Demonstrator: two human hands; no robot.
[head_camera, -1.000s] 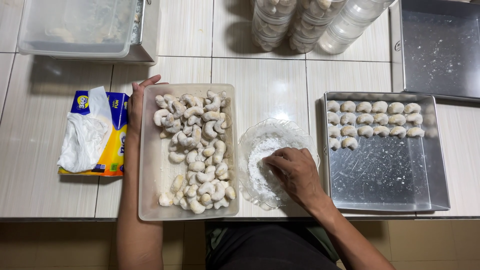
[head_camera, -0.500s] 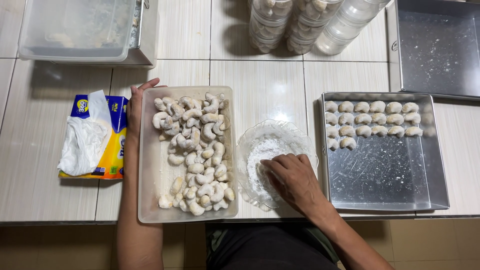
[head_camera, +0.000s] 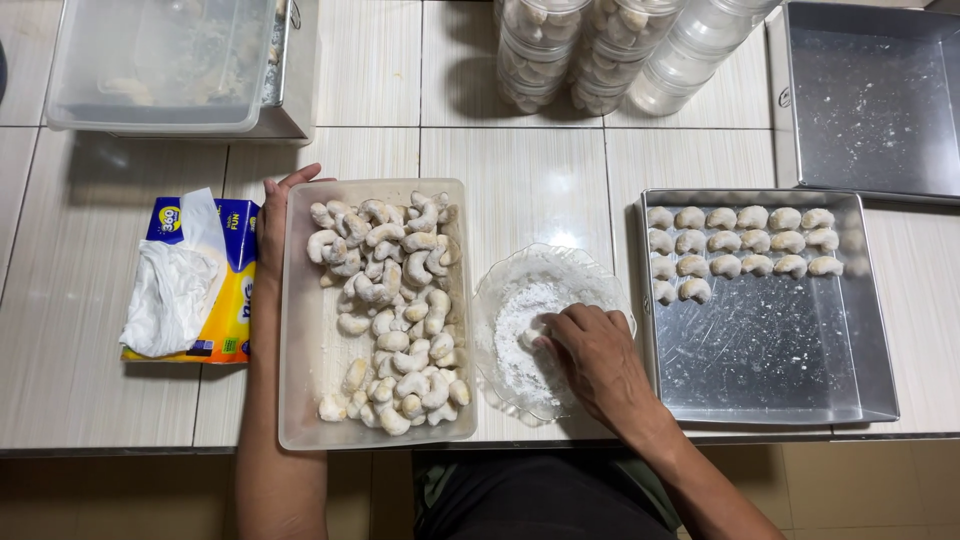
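A clear plastic tray (head_camera: 305, 400) holds several pale crescent cookies (head_camera: 395, 300). My left hand (head_camera: 273, 222) rests against its far left edge, fingers apart, holding nothing. To the right sits a clear glass dish (head_camera: 500, 290) of white powder (head_camera: 518, 330). My right hand (head_camera: 590, 350) is down in the dish, fingers curled on a cookie (head_camera: 533, 337) in the powder. Further right, a square metal pan (head_camera: 770, 350) carries rows of powdered cookies (head_camera: 740, 240) along its far side.
A tissue pack (head_camera: 190, 280) lies left of the tray. A clear lidded box (head_camera: 160, 65) stands at the far left, clear jars (head_camera: 600, 45) of cookies at the far middle, another metal pan (head_camera: 870, 100) at the far right. The tiled counter's edge (head_camera: 100, 450) runs near me.
My right hand has shifted slightly within the glass dish, working the cookie in the powder. My left hand has stayed on the tray's edge.
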